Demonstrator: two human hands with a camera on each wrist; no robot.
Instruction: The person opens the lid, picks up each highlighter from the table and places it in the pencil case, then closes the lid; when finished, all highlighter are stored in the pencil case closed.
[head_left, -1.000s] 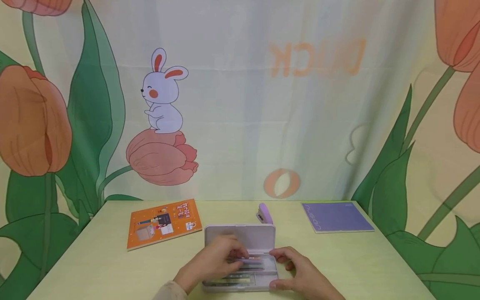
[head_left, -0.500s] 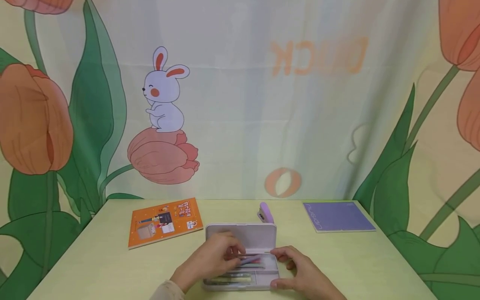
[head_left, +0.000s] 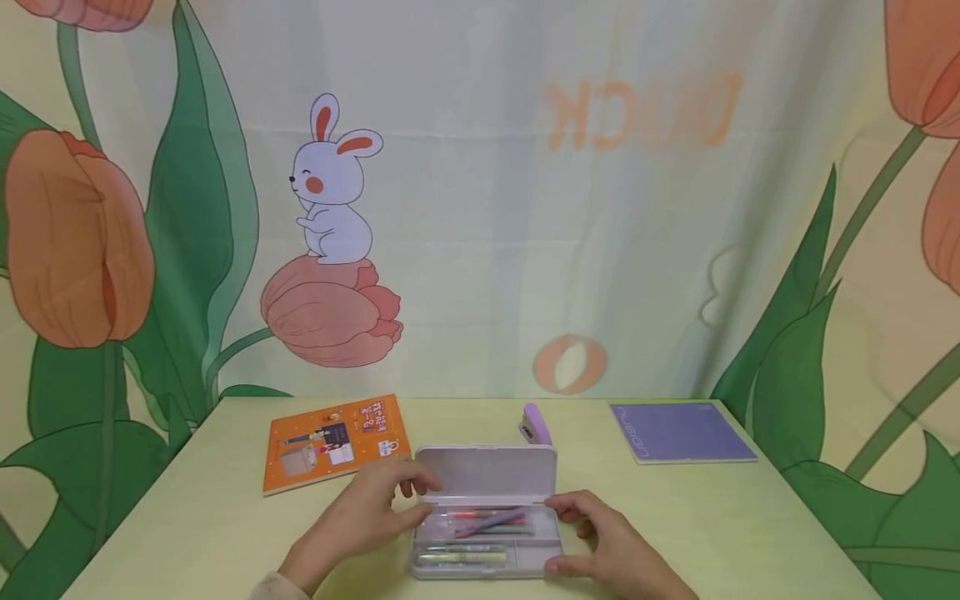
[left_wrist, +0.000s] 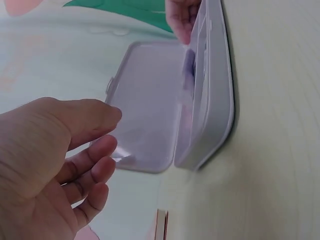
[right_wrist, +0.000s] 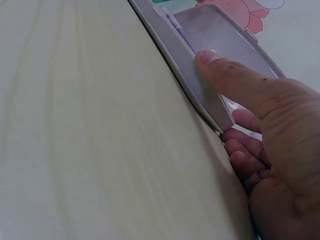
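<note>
A pale grey pencil case (head_left: pixel 486 473) lies on the table with its lid raised. Inside its rear compartment, a purple pen (head_left: pixel 491 522) rests slantwise over several other pens. The front compartment holds pens including a yellowish one (head_left: pixel 462 557). My left hand (head_left: pixel 367 507) is beside the lid's left end, fingers loosely bent; in the left wrist view, that hand (left_wrist: pixel 65 155) has nothing between thumb and fingers. My right hand (head_left: pixel 611 546) grips the right end of the case between thumb and fingers; its thumb (right_wrist: pixel 225 72) lies on the case's front corner in the right wrist view.
Behind the case stands a purple stapler (head_left: pixel 536 425). An orange book (head_left: pixel 337 442) lies at the back left, and a blue-purple notebook (head_left: pixel 684 433) at the back right. A printed curtain (head_left: pixel 465 208) hangs behind the table (head_left: pixel 195 500).
My left hand has let go of the purple pen and drawn out of the case to the left. The pen now lies slantwise inside. My right hand keeps its hold on the case.
</note>
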